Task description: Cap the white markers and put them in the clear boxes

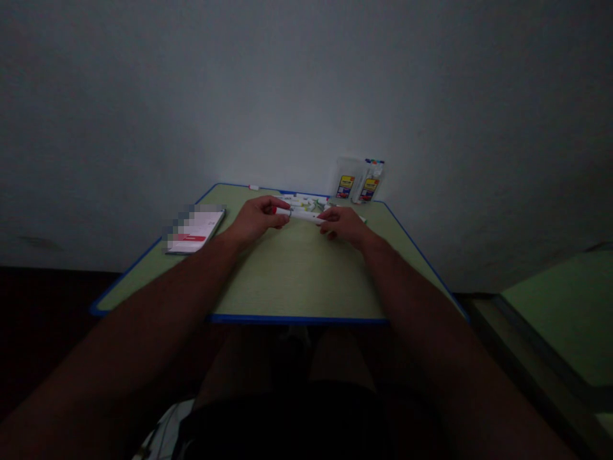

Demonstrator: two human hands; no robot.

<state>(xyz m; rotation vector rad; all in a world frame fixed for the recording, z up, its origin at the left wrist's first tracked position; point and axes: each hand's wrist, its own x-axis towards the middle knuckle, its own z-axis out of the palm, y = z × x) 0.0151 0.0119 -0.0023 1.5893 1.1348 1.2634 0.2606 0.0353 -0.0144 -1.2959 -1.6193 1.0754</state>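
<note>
Here's the white marker (306, 215), both grips clamped on it: left hand (255, 220) at the red end (274, 210), right hand (345, 225) opposite, over the green worktop (292, 281)!

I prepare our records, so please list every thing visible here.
Table: 1, pale green, blue rim, centre
Marker: 1, white with red end, centre
Pile: count unclear, white and greenish, behind marker
Packs: 2, clear, table's back right
Small piece: 1, white and reddish, table's back left
Tablet: 1, pale screen, table's left
Wall: 1, grey, behind
Surface: 1, green, far right
Floor: 1, dark, far left
Fabric: 1, whitish, patterned, bottom left
Clothing: 1, black, bottom centre
Left hand, right hand: 2, bare, holding marker
Arms: 2, bare, either side
Legs: 2, dim, below table
</note>
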